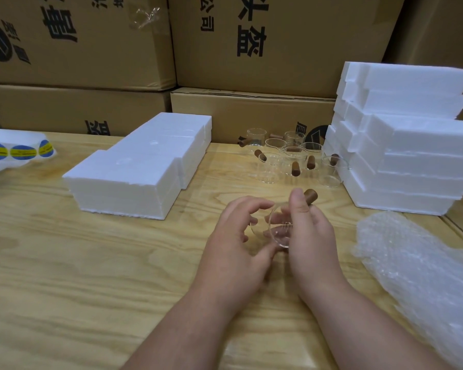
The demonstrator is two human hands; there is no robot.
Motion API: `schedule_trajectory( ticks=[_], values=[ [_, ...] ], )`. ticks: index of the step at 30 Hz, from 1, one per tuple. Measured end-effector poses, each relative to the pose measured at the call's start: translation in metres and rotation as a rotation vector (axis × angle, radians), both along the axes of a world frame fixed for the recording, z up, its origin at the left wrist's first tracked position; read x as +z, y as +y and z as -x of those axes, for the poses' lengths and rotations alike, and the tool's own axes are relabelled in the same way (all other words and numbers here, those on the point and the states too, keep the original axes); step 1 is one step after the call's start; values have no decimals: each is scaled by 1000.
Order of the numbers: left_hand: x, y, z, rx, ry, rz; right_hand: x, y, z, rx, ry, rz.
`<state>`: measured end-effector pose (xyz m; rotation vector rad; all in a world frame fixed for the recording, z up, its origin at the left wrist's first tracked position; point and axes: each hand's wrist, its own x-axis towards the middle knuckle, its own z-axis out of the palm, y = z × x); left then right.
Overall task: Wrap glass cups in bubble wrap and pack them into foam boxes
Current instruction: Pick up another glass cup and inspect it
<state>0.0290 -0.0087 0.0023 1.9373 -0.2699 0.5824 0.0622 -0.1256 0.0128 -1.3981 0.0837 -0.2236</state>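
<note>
Your right hand point(309, 233) holds a glass cup point(280, 229) above the tabletop point(64, 263), its fingers curled round the rim and the thumb pressed near the wooden handle point(311, 196) that sticks up just past your fingertips. Your left hand point(235, 241) sits just beside it, fingers loosely bent and spread, the thumb tip touching the cup's lower edge; whether the other fingers touch the glass you cannot tell. Beyond your fingers, further back on the tabletop, stands a cluster of more glass cups point(292, 158) with wooden handles. To the left of your left fingers lies a low block of foam boxes point(142, 166); to the right of your right fingers rises a taller stack of foam boxes point(412, 145). A heap of bubble wrap point(417, 265) lies near your right wrist. Far left sit sticker rolls point(19, 150), and cardboard cartons point(278, 36) stand behind everything.
</note>
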Motion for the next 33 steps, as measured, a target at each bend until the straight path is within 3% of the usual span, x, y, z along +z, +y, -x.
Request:
schedule_trajectory(
  ticks=[6, 16, 33],
  values=[
    [-2, 1, -1, 34, 42, 62, -3, 0, -2, 41, -12, -31],
    [-4, 6, -7, 30, 142, 397, -3, 5, 4, 154, -86, 51],
    [3, 14, -5, -90, 297, 656, -3, 8, 15, 254, -294, 177]
  ],
)
